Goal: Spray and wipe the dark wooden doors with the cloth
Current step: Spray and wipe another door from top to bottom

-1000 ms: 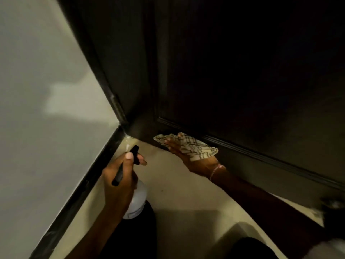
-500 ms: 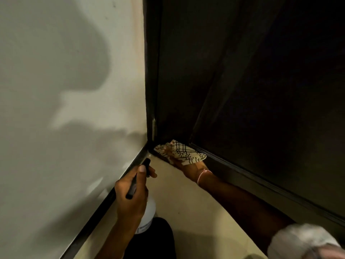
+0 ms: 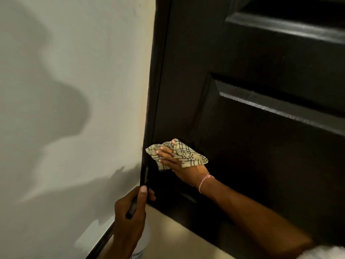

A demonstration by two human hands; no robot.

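Head view: a pale wall (image 3: 74, 90) fills the left side, with a dark skirting board (image 3: 101, 243) along its foot. It meets a dark door frame (image 3: 155, 90), and the panelled dark door (image 3: 261, 156) stands just right of that. The checked cloth (image 3: 188, 156) lies low on the door, and its left corner almost reaches the frame. The right hand (image 3: 179, 167) presses it there with straight, spread fingers (image 3: 164, 152). Part of the cloth folds over the back of them. A thin bracelet (image 3: 203, 181) circles that wrist. Below, the left hand (image 3: 130, 217) is curled tight round the neck of a spray bottle (image 3: 142, 245), in front of the frame's foot. A narrow strip of pale floor (image 3: 177, 236) runs between the skirting and the door's bottom edge. Raised panel ridges cross the door above the cloth.
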